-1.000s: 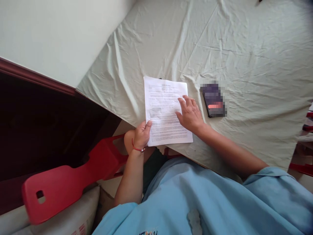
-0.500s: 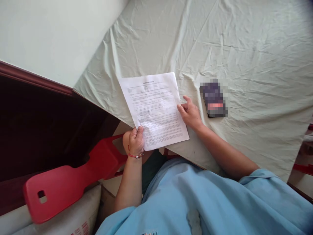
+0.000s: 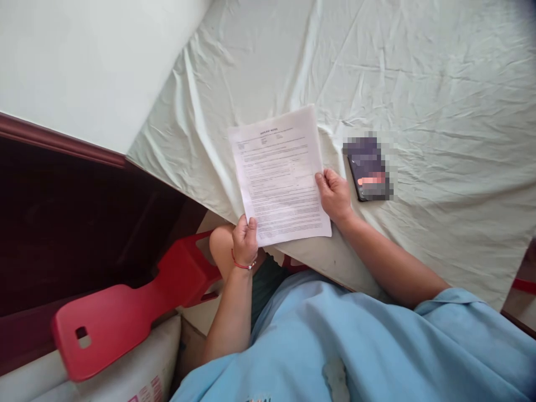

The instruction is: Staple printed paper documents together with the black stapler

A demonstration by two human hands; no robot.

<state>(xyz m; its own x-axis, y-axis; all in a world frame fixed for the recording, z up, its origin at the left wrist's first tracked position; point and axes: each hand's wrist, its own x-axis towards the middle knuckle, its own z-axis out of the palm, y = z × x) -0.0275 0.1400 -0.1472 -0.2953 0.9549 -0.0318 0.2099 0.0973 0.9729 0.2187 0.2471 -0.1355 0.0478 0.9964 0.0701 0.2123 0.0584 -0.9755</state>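
Note:
A white printed sheet of paper [image 3: 280, 178] is held between my two hands above the near edge of the cloth-covered table; whether more sheets lie under it I cannot tell. My left hand [image 3: 245, 241], with a red bracelet at the wrist, pinches the paper's lower left corner, thumb on top. On the right edge, my right hand [image 3: 335, 195] grips the paper with its thumb over the print and its fingers partly hidden. To the right of that hand lies a dark phone [image 3: 368, 167], its screen blurred out.
A wrinkled pale green cloth [image 3: 439, 139] covers the table. Left of me stands a red plastic chair [image 3: 109, 318], with a white printed sack [image 3: 161, 349] beneath it. The wall with dark red wood panelling [image 3: 62, 223] borders the left side.
My right hand, loose at the paper's edge before, now grips it. The paper has shifted up and to the right, and my left hand has moved along with it.

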